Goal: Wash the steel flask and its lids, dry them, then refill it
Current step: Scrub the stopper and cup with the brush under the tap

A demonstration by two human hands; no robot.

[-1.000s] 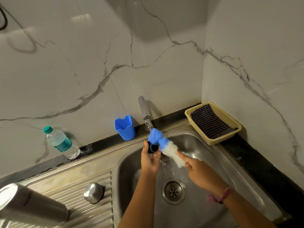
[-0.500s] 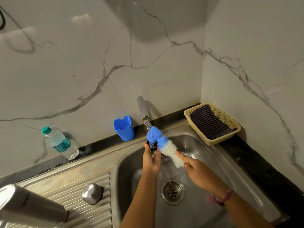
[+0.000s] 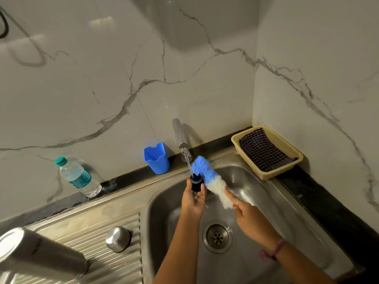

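**A:** Two hands over the sink (image 3: 303,214), then. What is each one holding?

**B:** The left hand (image 3: 193,199) reaches up to about 12 o'clock of the drain (image 3: 217,236), fingers curled round a small dark inner lid (image 3: 196,182) held mouth-up under the thin stream from the tap (image 3: 180,136). The right hand (image 3: 249,218) comes in from 3 o'clock and grips the bottle brush (image 3: 211,179) low on its white fluffy part, forefinger stretched straight along it; a ring shows on one finger. The blue brush head lies just beside the lid, touching its rim or close to it. I cannot tell which.

**A:** And the flask itself?

**B:** The steel flask (image 3: 39,255) lies on its side on the ribbed drainboard (image 3: 114,269), at 8 o'clock from the drain, near the picture's lower left corner. The steel cap (image 3: 118,239), dome up, sits on the same ribs at 9 o'clock, between flask and basin and apart from both.

**A:** Any writing you can read?

**B:** None legible. The water bottle (image 3: 79,178) at 10 o'clock has a teal cap and a teal label, but the print is too small and blurred to make out. It stands tilted in this wide view, on the dark ledge against the marble wall.

**A:** What else sits along the back?

**B:** A blue plastic cup (image 3: 156,158) at 11 o'clock, just left of the tap. At 1 o'clock, in the corner, a yellowish basket (image 3: 287,172) holds a dark checked cloth (image 3: 264,153).
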